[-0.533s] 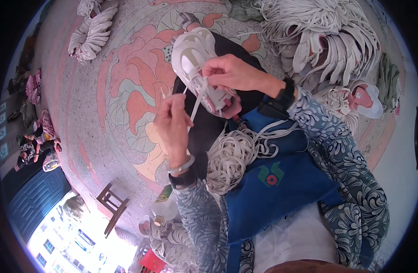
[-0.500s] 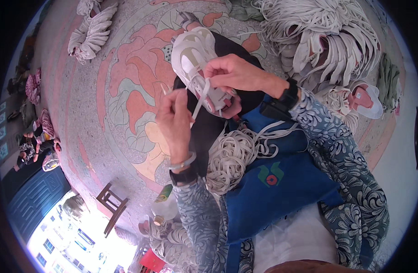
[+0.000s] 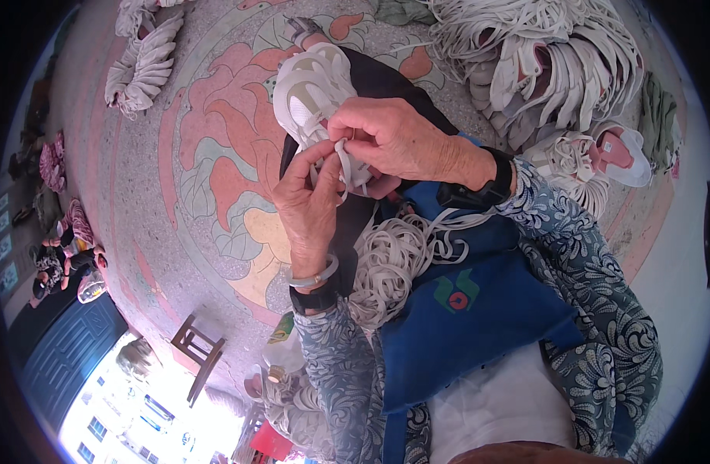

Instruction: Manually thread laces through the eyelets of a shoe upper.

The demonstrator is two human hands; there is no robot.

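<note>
A white and beige shoe upper (image 3: 312,89) with a pinkish lining rests on my dark-trousered leg. Both hands meet over its lacing. My right hand (image 3: 397,139) pinches a white shoelace (image 3: 344,158) between thumb and fingers. Close against it, my left hand (image 3: 308,197) has its thumb and index finger closed on the same lace. The fingers cover part of the shoe's eyelets and tongue. A tangled heap of white laces (image 3: 390,267) lies on my lap, on the blue apron (image 3: 479,325), with loose strands trailing right.
A big pile of pale shoe uppers (image 3: 556,69) with long laces sits at far right. Another row of uppers (image 3: 142,66) lies far left. At lower left are a wooden stool (image 3: 198,357), a plastic bottle (image 3: 284,352) and more uppers (image 3: 297,414). People (image 3: 57,267) are at the left.
My left hand has moved up and right to meet the right hand at the lace, where before they were apart. The shoe has shifted slightly left in view.
</note>
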